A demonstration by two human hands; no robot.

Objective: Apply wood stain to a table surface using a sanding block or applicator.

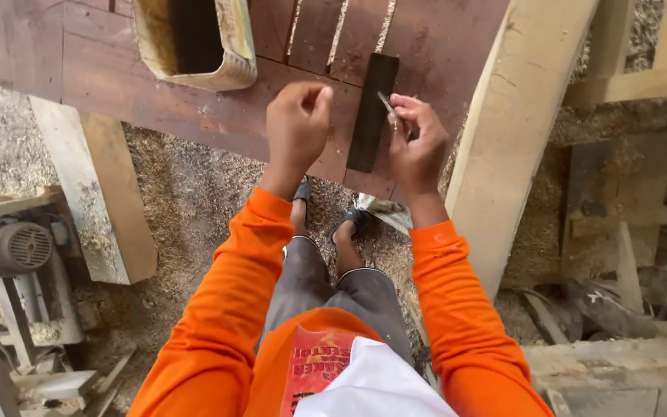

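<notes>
My left hand is closed in a fist above the edge of a dark red-brown wooden board, with nothing visible in it. My right hand pinches a thin grey metal piece, perhaps a nail or blade, its tip next to a small dark wooden strip lying on the board. Both arms wear orange sleeves. My feet in sandals stand on sawdust below the board.
A pale curved wooden frame with a rectangular hole rests on the board at top. A thick pale beam leans at right. A plank and an electric motor lie at left. Sawdust covers the floor, and scrap timber lies at right.
</notes>
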